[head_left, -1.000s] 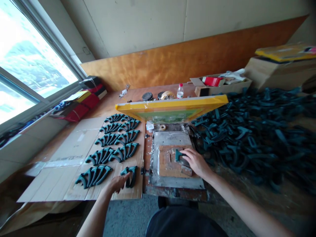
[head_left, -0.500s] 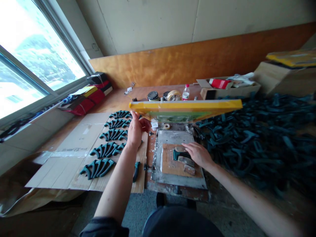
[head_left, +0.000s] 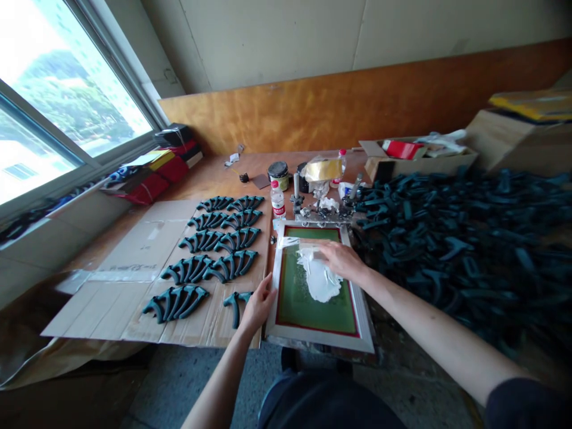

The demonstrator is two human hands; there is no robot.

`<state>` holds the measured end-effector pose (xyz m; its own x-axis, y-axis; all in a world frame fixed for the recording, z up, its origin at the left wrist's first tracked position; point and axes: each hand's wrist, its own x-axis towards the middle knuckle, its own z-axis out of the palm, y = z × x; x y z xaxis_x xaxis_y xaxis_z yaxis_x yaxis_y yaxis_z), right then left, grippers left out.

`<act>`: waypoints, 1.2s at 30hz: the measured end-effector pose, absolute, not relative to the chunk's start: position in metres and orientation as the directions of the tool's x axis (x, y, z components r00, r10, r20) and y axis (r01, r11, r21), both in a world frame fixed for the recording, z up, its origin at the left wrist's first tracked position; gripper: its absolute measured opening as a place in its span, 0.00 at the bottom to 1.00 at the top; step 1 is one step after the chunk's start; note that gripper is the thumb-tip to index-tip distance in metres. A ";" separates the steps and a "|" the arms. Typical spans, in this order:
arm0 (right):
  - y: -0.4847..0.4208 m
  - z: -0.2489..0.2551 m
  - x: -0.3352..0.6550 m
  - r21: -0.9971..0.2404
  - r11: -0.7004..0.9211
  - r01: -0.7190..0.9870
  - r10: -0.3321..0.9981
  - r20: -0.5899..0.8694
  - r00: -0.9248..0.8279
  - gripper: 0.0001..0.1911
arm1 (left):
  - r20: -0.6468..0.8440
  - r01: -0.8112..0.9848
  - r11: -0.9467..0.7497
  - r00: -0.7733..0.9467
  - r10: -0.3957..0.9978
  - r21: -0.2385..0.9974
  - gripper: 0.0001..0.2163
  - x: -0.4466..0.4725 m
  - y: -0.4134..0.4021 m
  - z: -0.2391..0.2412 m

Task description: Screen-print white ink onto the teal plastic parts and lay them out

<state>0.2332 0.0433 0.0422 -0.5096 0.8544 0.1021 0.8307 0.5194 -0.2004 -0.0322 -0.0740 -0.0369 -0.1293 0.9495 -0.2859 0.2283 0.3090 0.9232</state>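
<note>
The wooden desk (head_left: 208,177) carries everything here, and its right side is covered by a large loose heap of dark green parts (head_left: 447,256). To the left, a flattened cardboard sheet (head_left: 134,244) bears five rows of laid-out parts (head_left: 185,301), set in neat fanned groups. Judging by this order, those look finished, while the far bigger heap suggests that most of the work is left. Nine groups look full; the tenth, a short group (head_left: 235,307) at the near right of the sheet, has only a few parts and is partly hidden by the left hand, so it seems unfinished. Between sheet and heap, the pale screen frame (head_left: 313,339) lies down, its far end at the metal clamps (head_left: 322,215); whatever is beneath it is hidden. On its green mesh (head_left: 295,310) sits a broad smear of white paste (head_left: 324,287), mostly right of the middle. The right hand (head_left: 342,259) comes in from the right, forearm stretched across the frame's near right corner, palm down over the far part of the mesh. Its fingers seem closed on a pale blade (head_left: 308,243) at the paste's far edge. The left hand (head_left: 259,304) reaches forward to the frame's left rail, its fingertips touching there; whether they grip or merely rest, I cannot tell.
</note>
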 end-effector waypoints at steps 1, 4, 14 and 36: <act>0.035 0.038 0.233 -0.196 0.535 0.822 0.844 0.076 -0.531 0.07 | -0.302 0.214 0.327 -0.142 0.943 0.921 0.29 -0.032 -0.073 -0.036; 0.006 0.027 0.248 -0.187 0.671 0.717 0.738 0.089 -0.668 0.11 | -0.356 0.163 0.383 -0.174 0.918 0.909 0.28 -0.033 -0.073 -0.029; -0.014 0.024 0.261 -0.288 0.737 0.612 0.673 0.224 -0.705 0.13 | -0.322 0.183 0.347 -0.152 0.934 0.920 0.28 -0.034 -0.075 -0.027; 0.047 0.017 0.324 -0.378 0.207 0.902 0.971 0.190 -0.143 0.19 | 0.085 -0.141 -0.120 -0.232 0.969 0.983 0.24 -0.012 0.012 0.146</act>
